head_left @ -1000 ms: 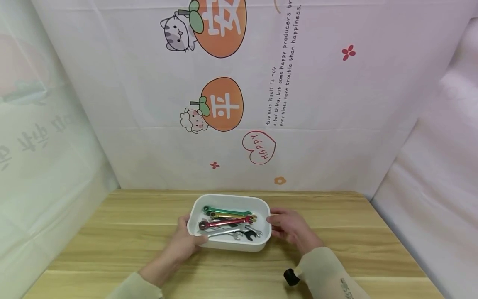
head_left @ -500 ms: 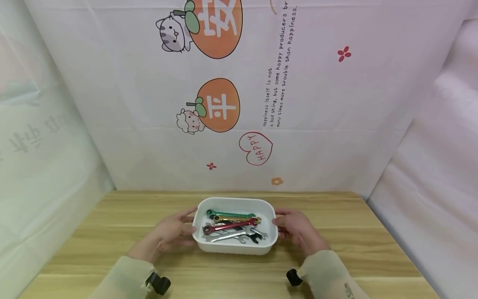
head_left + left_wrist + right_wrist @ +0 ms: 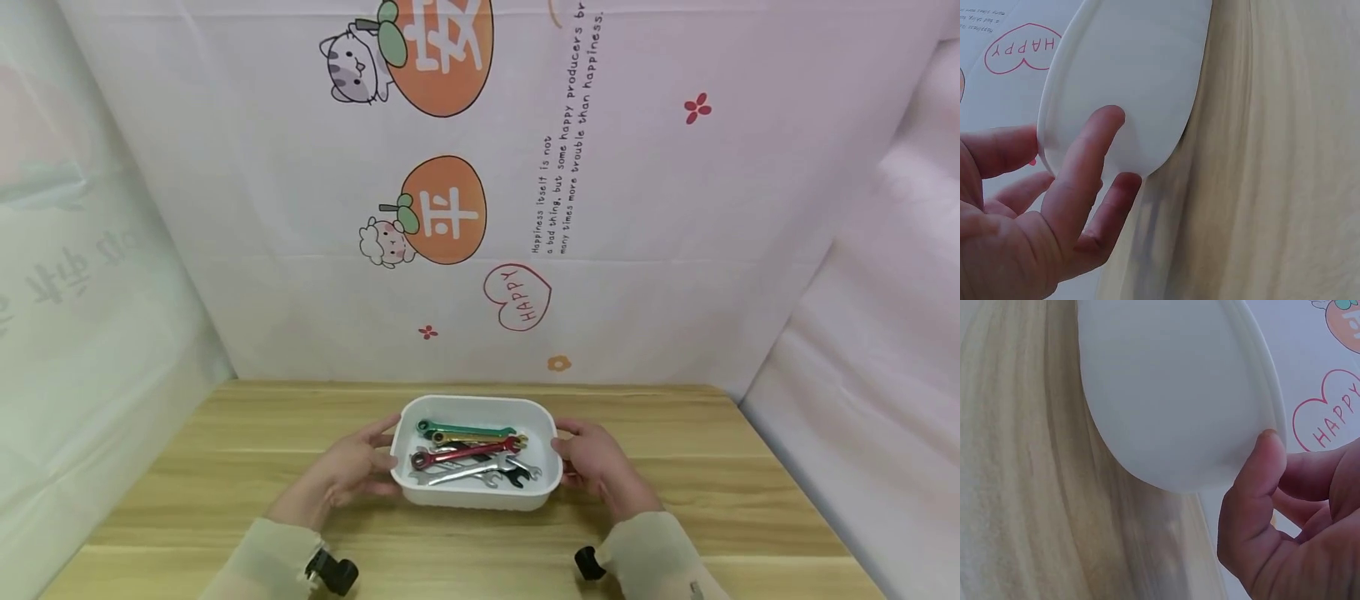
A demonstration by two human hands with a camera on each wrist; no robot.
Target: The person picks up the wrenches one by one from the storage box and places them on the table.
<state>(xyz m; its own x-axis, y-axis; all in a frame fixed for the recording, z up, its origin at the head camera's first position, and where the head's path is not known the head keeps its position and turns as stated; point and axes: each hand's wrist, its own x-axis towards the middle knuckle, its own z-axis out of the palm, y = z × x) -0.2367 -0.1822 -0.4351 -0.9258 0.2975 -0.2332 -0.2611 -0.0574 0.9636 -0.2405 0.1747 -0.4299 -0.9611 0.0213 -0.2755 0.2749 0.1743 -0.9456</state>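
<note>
A white plastic box (image 3: 480, 500) sits low over the wooden table, holding several combination wrenches. A green wrench (image 3: 468, 429) lies at the back, with a gold wrench (image 3: 468, 437), a red wrench (image 3: 468, 452) and a silver wrench (image 3: 461, 472) in front; a black wrench (image 3: 516, 477) is partly covered. My left hand (image 3: 352, 467) touches the box's left end with extended, spread fingers; one fingertip (image 3: 1110, 115) rests on the outer wall. At the right end, my right hand (image 3: 600, 467) holds the rim corner, thumb (image 3: 1266, 453) on the wall and fingers bent behind it.
The wood-grain table (image 3: 262, 433) reaches back to a printed white cloth wall (image 3: 637, 292). Cloth also hangs on the left and right sides. A small black camera sits at the left cuff (image 3: 332, 573) and another at the right cuff (image 3: 588, 564).
The box has shifted slightly right and straightened. My left hand has let go of the front left rim and now touches the left end with spread fingers. My right hand has stayed at the right end.
</note>
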